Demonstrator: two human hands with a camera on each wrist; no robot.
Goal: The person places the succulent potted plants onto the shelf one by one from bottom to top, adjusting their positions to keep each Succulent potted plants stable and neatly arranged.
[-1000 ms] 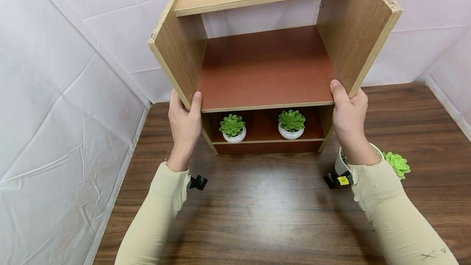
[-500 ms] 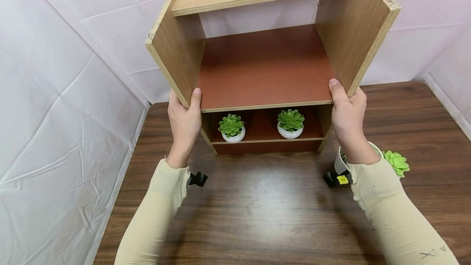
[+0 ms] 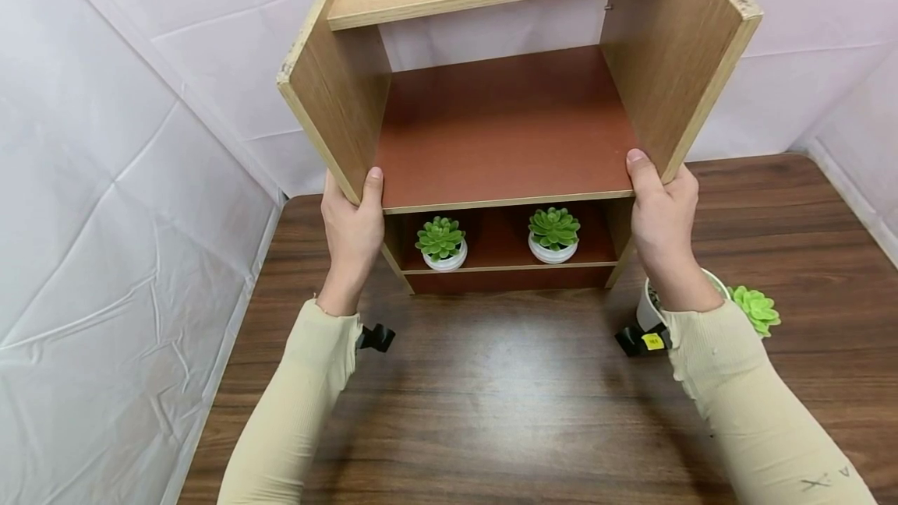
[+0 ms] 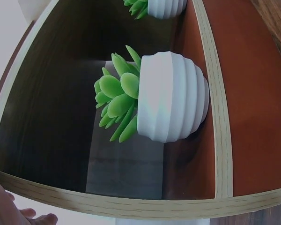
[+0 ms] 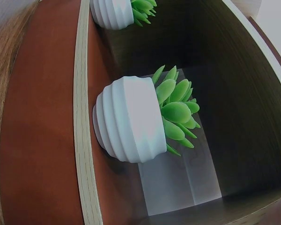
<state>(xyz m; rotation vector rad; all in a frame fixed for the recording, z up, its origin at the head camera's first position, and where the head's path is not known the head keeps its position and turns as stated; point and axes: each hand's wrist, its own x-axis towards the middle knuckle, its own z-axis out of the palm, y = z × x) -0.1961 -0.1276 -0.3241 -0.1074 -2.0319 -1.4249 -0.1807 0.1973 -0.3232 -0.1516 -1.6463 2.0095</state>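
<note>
A small wooden bookshelf (image 3: pixel 505 131) with reddish-brown boards stands at the back of the table. Its left side panel is gripped by my left hand (image 3: pixel 353 232), the thumb lying at the front edge of the middle board. On the opposite panel my right hand (image 3: pixel 662 224) holds on in the same way, fingers wrapped behind the wood. Two succulents in ribbed white pots sit upright on the lower shelf: the left succulent (image 3: pixel 440 240) and the right succulent (image 3: pixel 554 232). Each wrist view shows one pot close up; in the left wrist view some fingertips (image 4: pixel 47 219) show outside the panel.
Beyond my right wrist a white pot (image 3: pixel 647 312) and a bright green succulent (image 3: pixel 756 310) are partly hidden by the arm. The brown wooden table (image 3: pixel 505 411) stretches in front of the shelf. White sheeting (image 3: pixel 105 217) hangs at the left and behind.
</note>
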